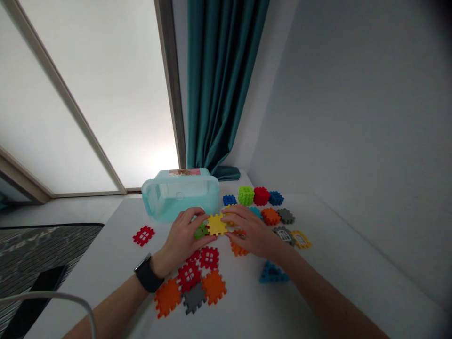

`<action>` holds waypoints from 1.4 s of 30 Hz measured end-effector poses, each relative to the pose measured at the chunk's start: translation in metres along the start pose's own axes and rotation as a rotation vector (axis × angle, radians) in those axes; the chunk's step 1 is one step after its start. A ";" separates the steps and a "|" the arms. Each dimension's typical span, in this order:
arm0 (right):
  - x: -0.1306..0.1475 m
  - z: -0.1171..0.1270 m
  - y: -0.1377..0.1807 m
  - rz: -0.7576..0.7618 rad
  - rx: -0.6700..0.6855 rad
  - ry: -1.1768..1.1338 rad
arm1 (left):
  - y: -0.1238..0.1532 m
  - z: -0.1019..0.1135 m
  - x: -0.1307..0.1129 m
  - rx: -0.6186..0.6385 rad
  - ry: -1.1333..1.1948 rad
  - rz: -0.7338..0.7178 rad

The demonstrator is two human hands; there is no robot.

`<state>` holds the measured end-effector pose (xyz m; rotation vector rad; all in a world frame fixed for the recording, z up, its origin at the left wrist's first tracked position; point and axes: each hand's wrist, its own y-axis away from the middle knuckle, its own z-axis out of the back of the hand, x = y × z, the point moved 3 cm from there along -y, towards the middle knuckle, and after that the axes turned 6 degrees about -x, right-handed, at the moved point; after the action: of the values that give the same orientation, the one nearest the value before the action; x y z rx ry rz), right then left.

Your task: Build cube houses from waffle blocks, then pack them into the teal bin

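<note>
My left hand [183, 237], with a dark watch on its wrist, and my right hand [251, 231] meet over a white table [332, 268]. Both pinch a yellow waffle tile [216, 225] between them. A green tile [200, 231] is joined to the yellow one, under my left fingers. An orange tile [238, 249] lies flat under my right hand. Red tiles [197, 266], orange tiles [190, 292] and a grey tile [194, 298] lie just below my left hand.
A pale turquoise plastic box [180, 194] lies on its side behind the hands. Green [246, 195], red and blue blocks stand at the back right, more flat tiles beside them. A lone red tile [143, 235] sits left, a blue triangle [272, 273] right. A phone [35, 294] lies far left.
</note>
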<state>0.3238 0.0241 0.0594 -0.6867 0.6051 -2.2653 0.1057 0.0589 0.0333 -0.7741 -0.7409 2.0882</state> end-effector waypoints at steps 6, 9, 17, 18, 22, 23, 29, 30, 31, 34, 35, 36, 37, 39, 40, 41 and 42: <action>-0.002 -0.002 -0.001 -0.015 0.003 -0.021 | 0.002 -0.004 -0.001 0.001 -0.040 0.030; -0.013 -0.001 -0.001 -0.044 -0.021 -0.045 | 0.001 -0.005 0.000 0.032 -0.025 0.078; -0.079 0.008 0.007 -0.279 -0.147 -0.086 | 0.000 -0.006 -0.003 0.122 -0.006 0.163; -0.084 0.007 0.008 -0.308 -0.149 -0.093 | 0.000 -0.006 -0.003 0.122 -0.004 0.163; -0.096 0.001 0.014 -0.375 -0.119 -0.102 | 0.001 -0.007 -0.002 0.122 0.001 0.170; -0.098 0.000 0.015 -0.381 -0.111 -0.107 | 0.001 -0.008 -0.002 0.122 0.001 0.172; -0.100 -0.002 0.019 -0.403 -0.077 -0.159 | 0.003 -0.010 0.001 0.139 0.000 0.161; -0.100 -0.002 0.019 -0.410 -0.076 -0.165 | 0.003 -0.010 0.001 0.141 0.000 0.158; -0.100 -0.001 0.020 -0.418 -0.076 -0.170 | 0.003 -0.010 0.000 0.143 0.001 0.156; -0.099 -0.001 0.021 -0.435 -0.083 -0.181 | 0.003 -0.009 -0.001 0.143 0.008 0.150; -0.099 -0.001 0.022 -0.439 -0.085 -0.184 | 0.002 -0.009 -0.001 0.145 0.010 0.149; -0.099 -0.001 0.022 -0.443 -0.085 -0.186 | 0.002 -0.009 -0.002 0.148 0.012 0.149; -0.099 -0.001 0.022 -0.446 -0.083 -0.187 | 0.002 -0.009 -0.002 0.152 0.013 0.149; -0.098 -0.001 0.022 -0.448 -0.075 -0.188 | 0.002 -0.009 -0.002 0.163 0.014 0.151; -0.097 -0.001 0.022 -0.448 -0.072 -0.188 | 0.002 -0.009 -0.002 0.166 0.015 0.153; -0.096 -0.001 0.022 -0.447 -0.069 -0.188 | 0.002 -0.009 -0.002 0.167 0.018 0.154; -0.096 -0.001 0.021 -0.446 -0.069 -0.188 | 0.002 -0.008 -0.002 0.167 0.020 0.156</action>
<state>0.3936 0.0792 0.0176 -1.1486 0.4744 -2.5489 0.1121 0.0579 0.0272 -0.7794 -0.5013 2.2453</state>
